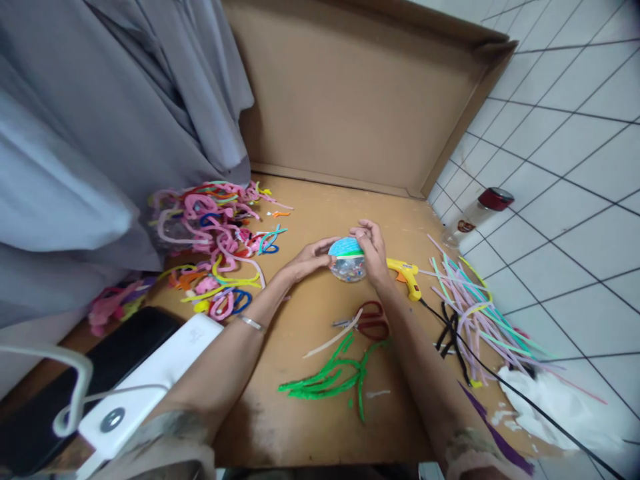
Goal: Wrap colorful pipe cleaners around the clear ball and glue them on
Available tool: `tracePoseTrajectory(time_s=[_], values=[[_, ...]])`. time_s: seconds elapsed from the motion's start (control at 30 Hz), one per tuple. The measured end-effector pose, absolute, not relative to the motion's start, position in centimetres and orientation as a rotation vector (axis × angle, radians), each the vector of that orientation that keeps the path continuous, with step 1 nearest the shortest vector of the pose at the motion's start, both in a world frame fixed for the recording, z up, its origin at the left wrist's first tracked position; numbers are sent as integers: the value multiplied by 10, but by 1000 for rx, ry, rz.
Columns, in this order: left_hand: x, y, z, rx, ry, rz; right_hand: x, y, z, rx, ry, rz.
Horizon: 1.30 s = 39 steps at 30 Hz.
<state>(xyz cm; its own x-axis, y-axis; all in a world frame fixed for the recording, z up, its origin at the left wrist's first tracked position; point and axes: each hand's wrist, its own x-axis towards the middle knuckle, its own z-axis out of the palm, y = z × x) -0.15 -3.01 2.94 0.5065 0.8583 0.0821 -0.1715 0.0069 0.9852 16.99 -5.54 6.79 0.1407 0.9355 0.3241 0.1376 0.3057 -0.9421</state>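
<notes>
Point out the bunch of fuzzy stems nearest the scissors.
The green stems, just below the red-handled scissors; the multicoloured and pastel bunches lie farther off.

You wear a slim, silver-coloured bracelet [249, 322] at the wrist of your left hand [314, 259], while farther up the arm from that bracelet your left sleeve [173, 430] bunches in mottled grey-green and beige, matched opposite the bracelet by a similar right sleeve [473, 453].

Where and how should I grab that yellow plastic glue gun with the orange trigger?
Take the glue gun by its yellow handle, probably from the near right side: it lies flat, handle pointing toward you, front end beside your right hand. The black cord leaves the handle's base, so grip above it.
</notes>
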Motion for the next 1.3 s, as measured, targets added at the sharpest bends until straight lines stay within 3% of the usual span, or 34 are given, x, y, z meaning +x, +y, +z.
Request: tracePoseTrajectory(time_s=[1.07, 1.3], values=[[-5, -27, 31, 1362, 710, 845, 185, -74, 46, -1143, -1390, 811], [-8, -21, 26, 1319, 625, 879, 175, -67, 41, -1265, -1539, 552]])
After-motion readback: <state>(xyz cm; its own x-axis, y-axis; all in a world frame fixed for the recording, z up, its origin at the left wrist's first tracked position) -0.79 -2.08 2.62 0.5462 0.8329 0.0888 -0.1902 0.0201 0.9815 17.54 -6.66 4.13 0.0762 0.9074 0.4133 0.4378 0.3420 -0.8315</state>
